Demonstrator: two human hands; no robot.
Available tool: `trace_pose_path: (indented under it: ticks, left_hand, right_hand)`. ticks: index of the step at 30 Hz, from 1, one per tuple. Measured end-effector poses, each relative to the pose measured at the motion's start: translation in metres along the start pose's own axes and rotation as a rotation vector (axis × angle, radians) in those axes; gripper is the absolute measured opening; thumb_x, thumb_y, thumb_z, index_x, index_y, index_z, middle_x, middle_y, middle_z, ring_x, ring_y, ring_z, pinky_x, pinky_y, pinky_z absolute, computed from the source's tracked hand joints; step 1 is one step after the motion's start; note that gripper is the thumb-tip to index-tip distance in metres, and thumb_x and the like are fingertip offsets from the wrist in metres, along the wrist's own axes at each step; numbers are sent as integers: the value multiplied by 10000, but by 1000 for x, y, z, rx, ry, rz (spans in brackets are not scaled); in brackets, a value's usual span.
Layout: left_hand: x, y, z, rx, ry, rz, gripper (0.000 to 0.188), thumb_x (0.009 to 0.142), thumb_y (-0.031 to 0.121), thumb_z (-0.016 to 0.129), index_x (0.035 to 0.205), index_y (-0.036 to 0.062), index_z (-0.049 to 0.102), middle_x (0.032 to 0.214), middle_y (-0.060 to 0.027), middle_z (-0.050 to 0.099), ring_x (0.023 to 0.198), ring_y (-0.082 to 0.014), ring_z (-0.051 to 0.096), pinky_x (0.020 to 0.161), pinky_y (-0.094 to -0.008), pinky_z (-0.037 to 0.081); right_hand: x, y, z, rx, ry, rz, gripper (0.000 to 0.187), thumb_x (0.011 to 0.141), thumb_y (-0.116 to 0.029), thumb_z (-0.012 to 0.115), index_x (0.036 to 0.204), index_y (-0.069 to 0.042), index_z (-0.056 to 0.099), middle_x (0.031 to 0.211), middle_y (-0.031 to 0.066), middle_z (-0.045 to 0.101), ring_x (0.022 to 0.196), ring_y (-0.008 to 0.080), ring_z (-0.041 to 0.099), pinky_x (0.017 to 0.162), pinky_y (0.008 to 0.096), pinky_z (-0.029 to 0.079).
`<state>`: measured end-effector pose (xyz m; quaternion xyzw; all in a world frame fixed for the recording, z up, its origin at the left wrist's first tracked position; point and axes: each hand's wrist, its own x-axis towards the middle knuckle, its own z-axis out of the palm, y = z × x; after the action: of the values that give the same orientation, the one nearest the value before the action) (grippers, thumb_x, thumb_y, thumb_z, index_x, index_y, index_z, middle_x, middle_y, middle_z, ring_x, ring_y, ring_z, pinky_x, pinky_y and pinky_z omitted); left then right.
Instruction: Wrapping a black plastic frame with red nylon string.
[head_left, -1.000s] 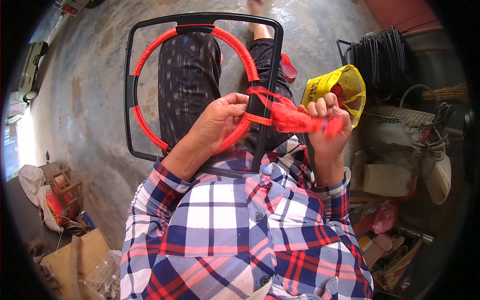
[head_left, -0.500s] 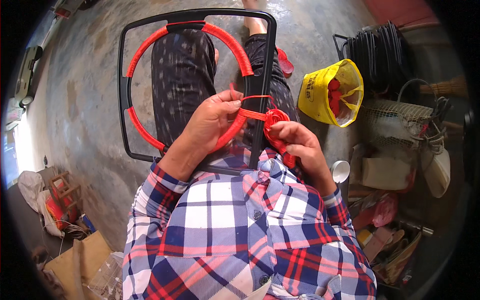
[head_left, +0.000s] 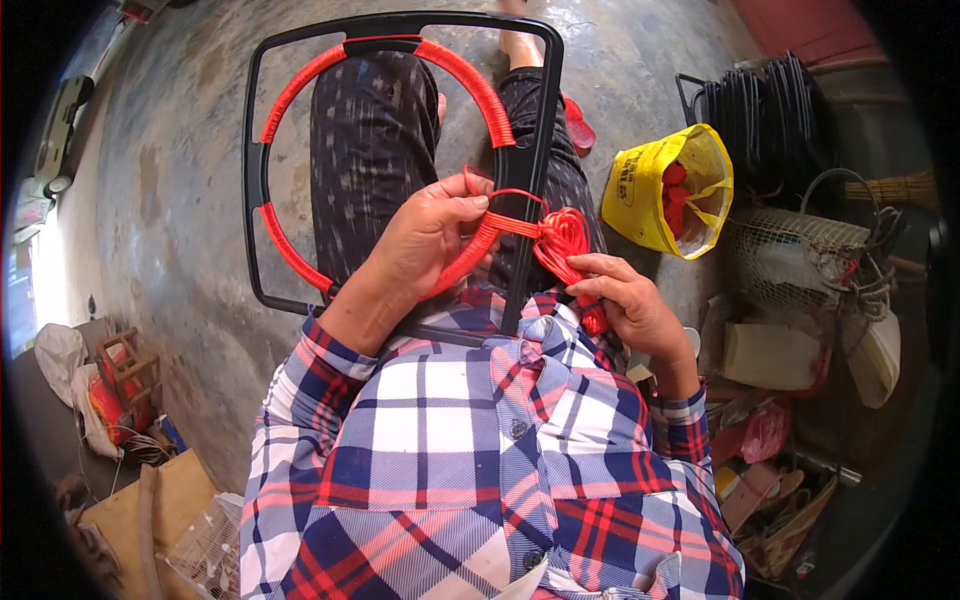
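A black frame [head_left: 253, 190] with rounded corners rests across my lap, a round ring inside it. Red cord [head_left: 468, 85] is wound tightly round separate stretches of the ring. My left hand [head_left: 425, 235] is closed at the ring's right side, thumb and forefinger pinching the red cord there. From that spot several strands cross the frame's right bar to a looped bundle of red cord [head_left: 562, 238]. My right hand [head_left: 632, 308] is closed on the lower part of this bundle, just outside the frame. Part of the ring is hidden behind my left hand.
A yellow bag [head_left: 635, 190] with red things inside stands on the floor to the right. Beyond it are stacked black frames [head_left: 760, 120] and a wire mesh basket [head_left: 790, 255]. At the lower left lie a wooden board [head_left: 180, 500] and a wooden rack [head_left: 128, 370].
My right hand has shifted slightly right and down along the cord bundle, whose loops now show more. My left hand keeps its pinch at the ring. The whole view has shifted a little.
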<state>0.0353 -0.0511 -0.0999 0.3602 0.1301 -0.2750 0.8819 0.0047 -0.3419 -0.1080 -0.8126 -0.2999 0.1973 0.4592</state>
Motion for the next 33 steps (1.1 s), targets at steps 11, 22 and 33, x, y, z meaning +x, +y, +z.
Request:
trace_pose_path:
  ticks: [11, 22, 33]
  left_hand:
    - [1, -1, 1, -9, 5, 14, 215, 902, 80, 535, 1109, 23, 524, 883, -93, 640, 669, -173, 636, 571, -299, 555]
    - [-5, 0, 5, 190, 20, 91, 279, 895, 58, 564, 1169, 23, 529, 913, -50, 623, 678, -116, 615, 556, -251, 536]
    - [-5, -6, 3, 302, 54, 109, 114, 874, 35, 637, 952, 30, 555, 832, -56, 636, 669, -102, 606, 581, -230, 507]
  right_hand:
    - [-37, 2, -15, 961, 815, 176, 306, 815, -144, 556, 1076, 13, 521, 1273, 176, 507, 1095, 249, 539, 1016, 390, 382]
    - [-8, 13, -38, 887, 1073, 320, 166, 939, -192, 577, 983, -33, 562, 693, -22, 464, 622, 78, 450, 614, 230, 404]
    - [48, -12, 1, 1010, 502, 270, 161, 821, 30, 559, 955, -45, 509, 663, 11, 513, 460, 90, 469, 443, 247, 393]
